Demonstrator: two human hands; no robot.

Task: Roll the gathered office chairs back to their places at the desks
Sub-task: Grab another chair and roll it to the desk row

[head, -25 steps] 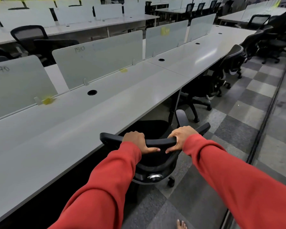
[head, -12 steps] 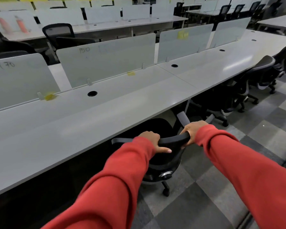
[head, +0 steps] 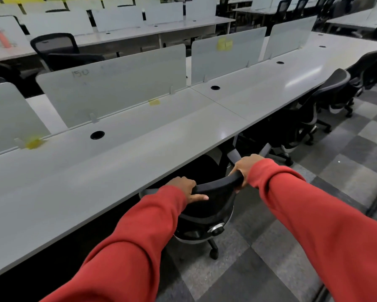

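Head view, chair: The black mesh-backed office chair stands at the edge of the long pale grey worktop. Its seat is partly beneath the worktop, its back faces us, and one castor shows on the grey chequered carpet floor.
Head view, step: We judge we are pushing it into its place.
Head view, doing it well: We should press evenly with both hands so the chair runs straight. We should mind the grey armrests near the worktop's underside, and line the chair up with the dark chairs already tucked in to the right.
Head view, hands: Our left hand grips the curved top rail, thumb along its near face. Our right hand wraps the rail's right end.
Head view, arms: Both red sleeves reach forward almost straight, the right one further ahead.
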